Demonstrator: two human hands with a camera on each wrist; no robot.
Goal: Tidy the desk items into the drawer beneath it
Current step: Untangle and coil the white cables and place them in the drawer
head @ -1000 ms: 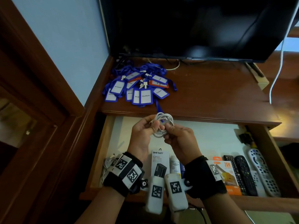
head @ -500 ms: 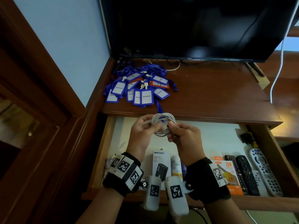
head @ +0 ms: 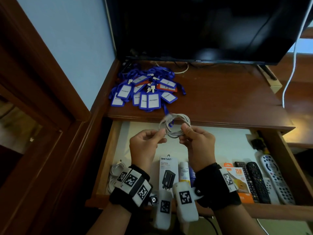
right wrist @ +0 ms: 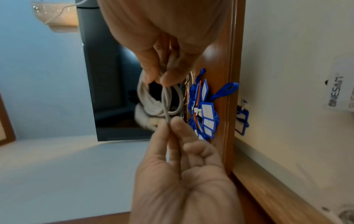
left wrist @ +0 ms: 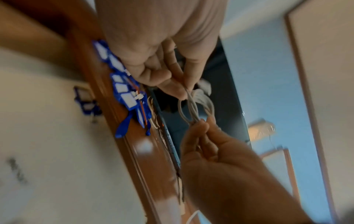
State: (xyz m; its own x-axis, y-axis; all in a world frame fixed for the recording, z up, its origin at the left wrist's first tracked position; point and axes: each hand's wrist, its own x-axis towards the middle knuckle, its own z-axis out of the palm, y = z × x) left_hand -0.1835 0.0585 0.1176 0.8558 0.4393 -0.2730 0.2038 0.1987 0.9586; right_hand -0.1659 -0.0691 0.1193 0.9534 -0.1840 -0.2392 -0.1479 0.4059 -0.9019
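Both hands hold a coiled white cable above the open drawer, just in front of the desk edge. My left hand pinches a strand at the coil's left side between thumb and forefinger. At the lower right of the coil, my right hand pinches the bundled loops. The left wrist view shows the cable stretched between the left hand and the right hand. In the right wrist view the coil hangs from the right hand. A pile of blue badge holders lies on the desk's back left.
A black TV stands at the back of the desk. The drawer holds another white cable at the left, a charger box, an orange box and several remotes at the right. A white cord hangs at the far right.
The hands have drawn slightly apart. The left hand has shifted from gripping the coil to pinching one strand at its left, and the coil looks looser and wider.
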